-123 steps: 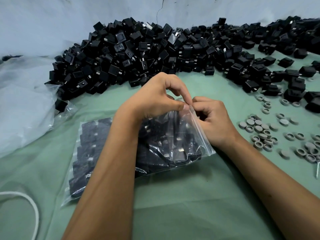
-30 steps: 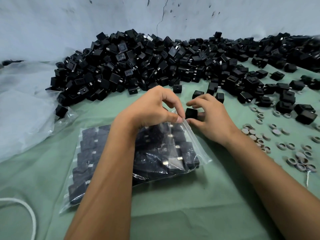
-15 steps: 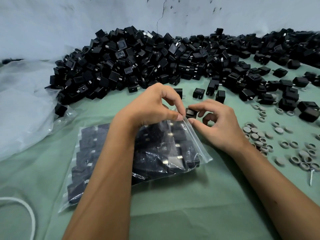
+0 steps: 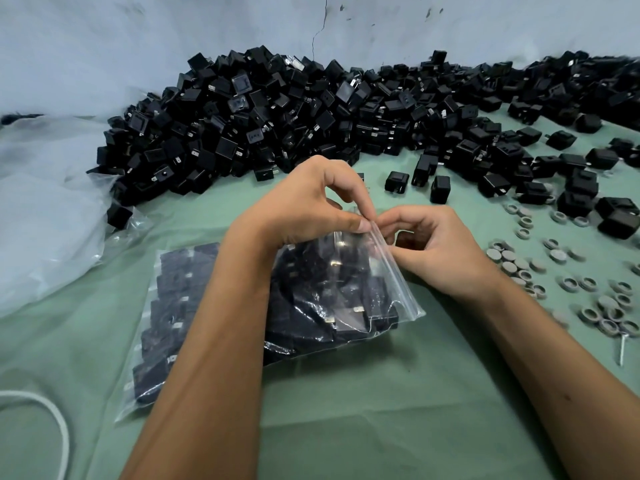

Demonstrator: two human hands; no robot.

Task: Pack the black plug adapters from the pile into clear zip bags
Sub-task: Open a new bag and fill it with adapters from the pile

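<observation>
A clear zip bag [image 4: 349,289] packed with black plug adapters lies on the green cloth in the middle of the view, its mouth pointing right. My left hand [image 4: 308,206] pinches the bag's upper rim between thumb and fingers. My right hand [image 4: 436,247] meets it at the same rim, fingertips pinching the plastic at the mouth. No adapter shows in my right fingers. A big pile of black adapters [image 4: 294,112] stretches along the wall behind. Three loose adapters [image 4: 415,180] stand just beyond my hands.
Crumpled clear plastic sheeting [image 4: 45,209] covers the left side. Several grey rings and caps [image 4: 540,268] are scattered at the right, with a screw [image 4: 621,348] near them. A white cord [image 4: 52,420] curls at the lower left. More adapters [image 4: 588,188] lie at the far right.
The black adapter that my right hand held at the bag's mouth is gone from its fingers. Both hands now pinch the bag's rim together.
</observation>
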